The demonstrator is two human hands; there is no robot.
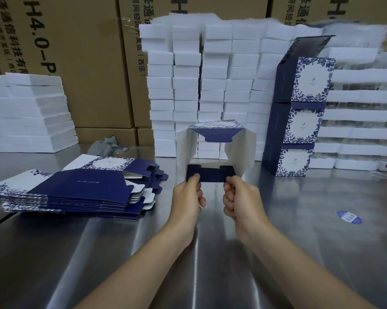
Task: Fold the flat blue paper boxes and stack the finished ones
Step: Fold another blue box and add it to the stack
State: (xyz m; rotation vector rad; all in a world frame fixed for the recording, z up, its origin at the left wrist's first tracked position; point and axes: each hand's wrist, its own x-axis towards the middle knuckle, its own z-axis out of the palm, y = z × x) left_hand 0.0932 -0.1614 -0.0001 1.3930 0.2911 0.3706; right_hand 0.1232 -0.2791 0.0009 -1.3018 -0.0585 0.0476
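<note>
Now both hands [214,197] pinch box flap [210,173]

A packaging workshop is indicated by cardboard cartons [87,63], white foam blocks [212,85], flat blue box blanks [81,188] and a stainless-steel worktable [299,230].

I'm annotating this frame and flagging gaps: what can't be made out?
Head view:
Print on flat box pile: too small.
Carton lettering: cut by top edge, hidden by foam blocks.
Oval sticker text: blurred.
Left hand, right hand: any fingers behind half-folded box's flap, hidden by it.
</note>
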